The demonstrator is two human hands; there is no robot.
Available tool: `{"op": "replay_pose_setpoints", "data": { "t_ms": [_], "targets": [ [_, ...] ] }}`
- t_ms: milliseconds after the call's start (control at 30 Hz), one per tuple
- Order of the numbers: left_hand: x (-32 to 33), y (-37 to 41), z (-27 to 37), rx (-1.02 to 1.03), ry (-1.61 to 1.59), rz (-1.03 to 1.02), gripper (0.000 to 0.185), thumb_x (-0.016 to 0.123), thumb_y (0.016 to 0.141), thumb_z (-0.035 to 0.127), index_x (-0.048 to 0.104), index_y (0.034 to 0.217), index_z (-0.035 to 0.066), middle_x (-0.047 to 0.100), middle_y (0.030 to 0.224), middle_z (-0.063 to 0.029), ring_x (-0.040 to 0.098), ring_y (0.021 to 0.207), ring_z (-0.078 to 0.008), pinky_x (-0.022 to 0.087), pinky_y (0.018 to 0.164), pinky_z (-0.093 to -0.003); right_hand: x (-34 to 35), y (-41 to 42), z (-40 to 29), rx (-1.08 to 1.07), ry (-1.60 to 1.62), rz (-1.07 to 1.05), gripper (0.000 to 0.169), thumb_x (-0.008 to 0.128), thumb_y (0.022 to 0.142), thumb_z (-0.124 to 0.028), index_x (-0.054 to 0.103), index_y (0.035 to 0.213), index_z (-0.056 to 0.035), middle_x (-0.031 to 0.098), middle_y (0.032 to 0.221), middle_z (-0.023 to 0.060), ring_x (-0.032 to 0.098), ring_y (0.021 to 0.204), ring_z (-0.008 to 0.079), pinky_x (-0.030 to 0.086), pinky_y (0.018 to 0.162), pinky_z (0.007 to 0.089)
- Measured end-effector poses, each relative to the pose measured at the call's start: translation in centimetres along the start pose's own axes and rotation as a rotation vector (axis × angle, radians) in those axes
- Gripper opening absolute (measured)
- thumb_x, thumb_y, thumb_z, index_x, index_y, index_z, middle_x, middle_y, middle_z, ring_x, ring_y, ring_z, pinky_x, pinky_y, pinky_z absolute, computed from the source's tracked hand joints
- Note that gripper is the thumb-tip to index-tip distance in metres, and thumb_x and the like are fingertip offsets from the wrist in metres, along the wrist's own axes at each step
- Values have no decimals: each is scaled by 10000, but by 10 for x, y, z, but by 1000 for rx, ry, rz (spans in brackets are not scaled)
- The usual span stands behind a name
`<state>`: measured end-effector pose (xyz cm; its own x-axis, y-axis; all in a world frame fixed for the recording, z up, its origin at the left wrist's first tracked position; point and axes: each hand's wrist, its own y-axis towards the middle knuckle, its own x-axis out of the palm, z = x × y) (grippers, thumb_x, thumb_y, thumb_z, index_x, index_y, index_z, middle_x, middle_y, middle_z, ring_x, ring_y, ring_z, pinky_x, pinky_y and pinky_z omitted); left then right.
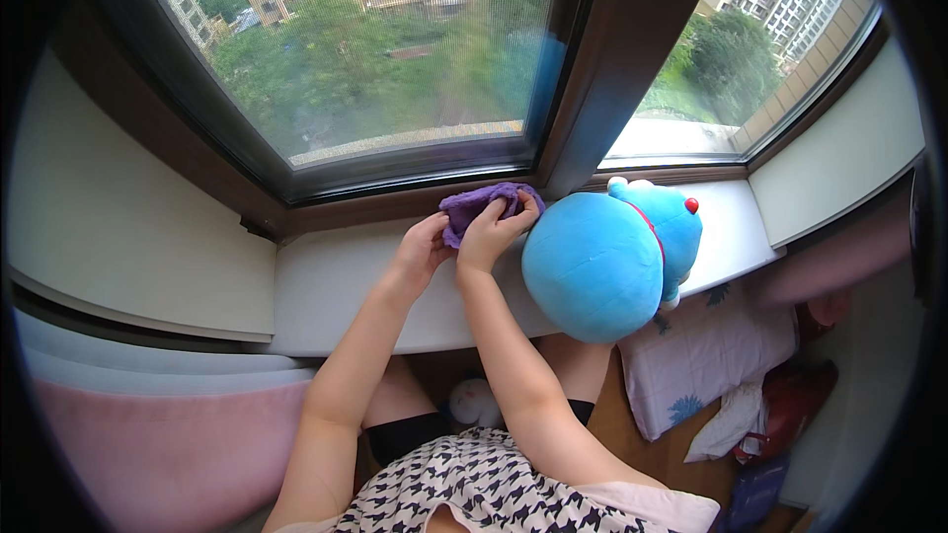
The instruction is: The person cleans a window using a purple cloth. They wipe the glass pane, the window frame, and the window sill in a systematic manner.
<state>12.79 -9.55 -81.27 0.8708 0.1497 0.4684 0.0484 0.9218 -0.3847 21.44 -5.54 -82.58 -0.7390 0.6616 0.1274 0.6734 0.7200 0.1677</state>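
Observation:
A purple cloth (474, 209) is bunched up between both hands above the white windowsill (341, 281), close to the brown window frame (400, 201). My left hand (425, 248) grips its lower left edge with fingertips and thumb. On the cloth's right part, my right hand (495, 231) has its thumb and fingers closed on the fabric. Just right of that hand, a large blue plush toy (596, 266) with a red collar and a red ball lies on its side on the sill, its round bottom towards me.
Ahead stands a window with an insect screen (385, 66); a second pane (711, 81) is at the right. Cabinet-like white panels (133, 215) flank the sill. Pink fabric (170, 444) hangs at lower left. A patterned pillow (703, 355) and a red bag (796, 407) lie at lower right.

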Motion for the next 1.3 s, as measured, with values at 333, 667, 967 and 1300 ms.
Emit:
{"op": "replay_pose_setpoints", "data": {
  "t_ms": [333, 667, 967, 1300],
  "targets": [
    [47, -4, 12, 138, 92, -74, 426, 426, 917, 178, 459, 1303, 1, 557, 1199, -67, 525, 1073, -134, 397, 924, -262, 8, 22, -27, -130, 36, -105, 630, 393, 935, -101, 44, 1435, 55, 81, 1497, 260, 134, 1387, 361, 108, 1125, 405],
    [66, 1, 23, 157, 100, -162, 444, 376, 952, 267, 469, 1311, 22, 527, 1282, -71, 494, 1163, -158, 339, 1012, -308, 12, 51, -43, -129, -29, -1, 666, 384, 889, -21, 23, 1447, 16, 121, 1477, 289, 193, 1362, 399, 131, 1126, 409],
    [77, -12, 35, 317, 76, -175, 461, 387, 941, 275, 473, 1313, 17, 543, 1255, -71, 514, 1108, -154, 370, 959, -296, 16, 50, -66, -114, 90, -55, 710, 394, 868, 2, -34, 1433, 50, 25, 1480, 307, 88, 1384, 403, 73, 1129, 414],
    [58, -19, 41, 250, -176, -163, 425, 416, 941, 254, 493, 1288, 21, 527, 1272, -79, 478, 1176, -175, 344, 1008, -324, 13, 35, -73, -368, -75, -209, 697, 375, 823, 56, 95, 1457, -11, 239, 1438, 302, 277, 1309, 445, 207, 1087, 419]
  ]
}}
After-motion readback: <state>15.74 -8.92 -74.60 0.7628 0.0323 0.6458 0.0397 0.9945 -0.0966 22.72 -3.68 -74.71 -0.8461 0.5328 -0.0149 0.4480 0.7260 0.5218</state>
